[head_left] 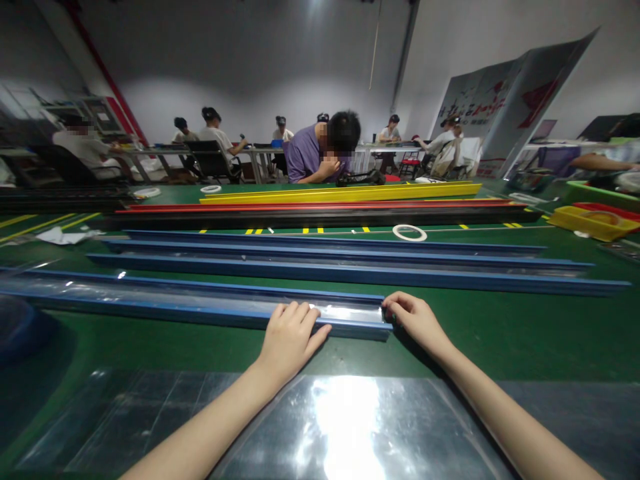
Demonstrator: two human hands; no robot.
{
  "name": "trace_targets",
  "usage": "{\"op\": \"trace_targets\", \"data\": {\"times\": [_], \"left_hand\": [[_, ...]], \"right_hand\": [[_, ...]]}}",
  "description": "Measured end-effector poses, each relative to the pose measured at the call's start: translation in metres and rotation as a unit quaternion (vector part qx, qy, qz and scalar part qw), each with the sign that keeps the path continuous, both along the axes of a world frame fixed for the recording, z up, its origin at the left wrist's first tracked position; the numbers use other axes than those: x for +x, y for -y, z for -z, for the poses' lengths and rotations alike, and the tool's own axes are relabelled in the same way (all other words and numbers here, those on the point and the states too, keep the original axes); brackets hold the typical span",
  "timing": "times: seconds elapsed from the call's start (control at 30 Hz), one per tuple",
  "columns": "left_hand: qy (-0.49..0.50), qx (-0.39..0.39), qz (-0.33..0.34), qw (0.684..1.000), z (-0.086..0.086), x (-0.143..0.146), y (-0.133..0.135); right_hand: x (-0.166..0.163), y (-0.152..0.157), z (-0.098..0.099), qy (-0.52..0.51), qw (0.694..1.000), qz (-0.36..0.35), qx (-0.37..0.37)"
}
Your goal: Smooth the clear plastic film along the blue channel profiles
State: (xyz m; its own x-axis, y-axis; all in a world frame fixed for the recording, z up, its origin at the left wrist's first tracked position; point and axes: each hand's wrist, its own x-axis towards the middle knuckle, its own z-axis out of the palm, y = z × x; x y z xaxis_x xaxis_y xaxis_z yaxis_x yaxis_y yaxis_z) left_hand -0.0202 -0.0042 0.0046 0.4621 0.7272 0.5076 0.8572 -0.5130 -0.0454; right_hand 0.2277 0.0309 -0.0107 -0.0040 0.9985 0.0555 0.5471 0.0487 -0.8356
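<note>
A long blue channel [210, 298] lies across the green table with a shiny clear strip [350, 313] along its inside. My left hand [293, 337] grips its near wall close to the right end, fingers over the edge and thumb along the outer side. At the open right end, my right hand [413, 318] has its fingers curled and pinched together; whatever is between the fingertips is hidden. Behind are more blue channels [350, 270], lying roughly parallel to this one.
Farther back lie black rails [320, 217], a red strip [320, 206] and yellow rails [345, 193]. A white tape ring [409, 233] rests behind the blue channels. Yellow tray [593, 222] stands at right. A person in purple [305, 153] leans over the far side.
</note>
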Motion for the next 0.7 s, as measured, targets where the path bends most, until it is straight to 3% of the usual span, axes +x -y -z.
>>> {"op": "trace_targets", "data": {"times": [0.7], "left_hand": [[-0.031, 0.036, -0.048, 0.998, -0.001, 0.003, 0.002]], "right_hand": [[-0.004, 0.007, -0.01, 0.03, 0.999, -0.009, 0.01]]}}
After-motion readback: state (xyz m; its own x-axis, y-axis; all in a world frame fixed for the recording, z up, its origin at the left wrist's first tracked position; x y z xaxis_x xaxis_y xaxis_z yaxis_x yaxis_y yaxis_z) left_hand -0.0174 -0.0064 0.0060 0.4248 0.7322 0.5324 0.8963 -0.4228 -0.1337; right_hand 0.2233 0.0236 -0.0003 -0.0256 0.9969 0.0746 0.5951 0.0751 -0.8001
